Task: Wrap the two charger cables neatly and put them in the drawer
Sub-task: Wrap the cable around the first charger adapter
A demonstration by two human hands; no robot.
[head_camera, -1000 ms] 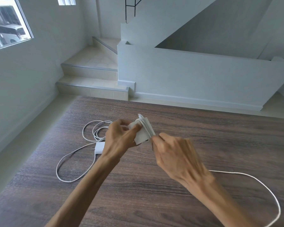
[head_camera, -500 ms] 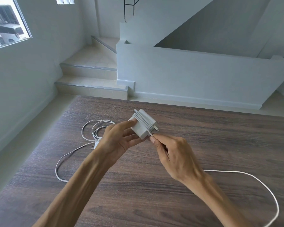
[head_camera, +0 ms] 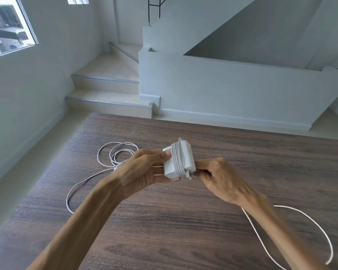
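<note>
A white square charger brick (head_camera: 185,158) is held above the dark wooden table (head_camera: 183,221), with several turns of its white cable wound around its middle. My left hand (head_camera: 144,172) grips the brick from the left. My right hand (head_camera: 220,180) pinches the cable at the brick's lower right corner. The unwound rest of that cable (head_camera: 308,223) trails under my right forearm in a wide loop on the table. A second white charger cable (head_camera: 113,154) lies loosely coiled on the table at the left, its small adapter mostly hidden behind my left hand. No drawer is in view.
The table's far edge (head_camera: 203,125) runs across the middle of the view, its left edge slanting toward me. Beyond it are tiled steps (head_camera: 107,94), a low white wall (head_camera: 232,90) and a window (head_camera: 8,26) at the upper left.
Both hands have turned the brick, adding cable turns around it. The right hand has moved from in front of the brick to its lower right corner. The loose loop at right has shortened slightly.
</note>
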